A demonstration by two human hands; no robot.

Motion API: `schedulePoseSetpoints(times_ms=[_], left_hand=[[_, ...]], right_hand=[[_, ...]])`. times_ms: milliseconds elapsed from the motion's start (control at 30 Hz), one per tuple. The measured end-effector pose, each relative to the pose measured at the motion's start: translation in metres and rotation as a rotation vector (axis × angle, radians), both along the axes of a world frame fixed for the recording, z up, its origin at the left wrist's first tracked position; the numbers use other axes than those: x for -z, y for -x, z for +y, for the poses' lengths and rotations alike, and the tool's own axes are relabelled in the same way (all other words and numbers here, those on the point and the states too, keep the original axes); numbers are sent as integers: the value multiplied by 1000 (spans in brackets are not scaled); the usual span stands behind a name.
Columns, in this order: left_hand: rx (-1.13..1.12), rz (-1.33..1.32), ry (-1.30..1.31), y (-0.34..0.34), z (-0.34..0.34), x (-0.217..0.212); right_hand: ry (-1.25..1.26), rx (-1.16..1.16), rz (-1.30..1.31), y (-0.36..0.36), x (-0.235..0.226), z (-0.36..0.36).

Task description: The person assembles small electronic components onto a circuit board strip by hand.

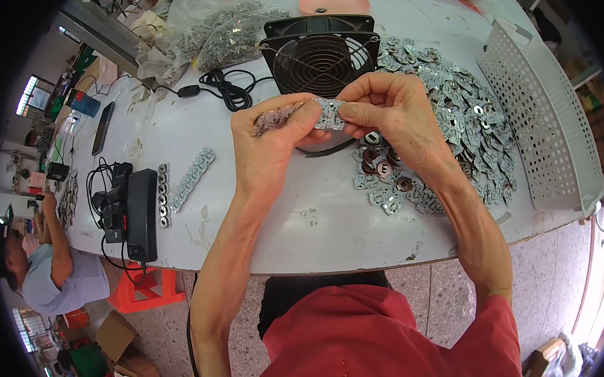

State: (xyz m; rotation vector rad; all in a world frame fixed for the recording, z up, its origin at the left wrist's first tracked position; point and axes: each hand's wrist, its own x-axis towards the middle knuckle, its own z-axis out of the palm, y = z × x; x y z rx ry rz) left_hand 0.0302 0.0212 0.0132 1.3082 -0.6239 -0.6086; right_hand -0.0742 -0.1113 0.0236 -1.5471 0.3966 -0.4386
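Observation:
Above the middle of the white table, my left hand [269, 146] is closed around a strip of small light-grey pieces [329, 113] that look like little circuit boards. Part of the strip lies along the left palm, and its outer end sticks out past the thumb. Thumb and fingers of my right hand [393, 112] pinch that end. Whether the right fingers also hold a separate piece is hidden. Under and beyond the right wrist spreads a big pile of similar small pieces [476, 121], some with round brown or white centres. A black fan [321, 59] stands just beyond both hands.
To the left lie a finished-looking grey strip [192, 179], a row of round parts [164, 196] and a black power strip [141, 214] with cables. A perforated basket [544, 114] borders the pile. Plastic bags [229, 39] and a pink dish [333, 1] sit behind. Another person [50, 270] works far left.

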Motion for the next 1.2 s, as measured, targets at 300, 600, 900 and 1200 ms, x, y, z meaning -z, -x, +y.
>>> schedulePoseSetpoints(times_ms=[300, 600, 900, 1200], left_hand=[[134, 438, 200, -7, 0, 15], [35, 49, 99, 1, -4, 10], [-92, -448, 114, 5, -9, 21], [-131, -614, 67, -3, -18, 33]], right_hand=[[-267, -81, 20, -2, 5, -1], [-143, -48, 36, 4, 0, -9], [-111, -59, 103, 2, 2, -10], [-153, -31, 102, -3, 10, -14]])
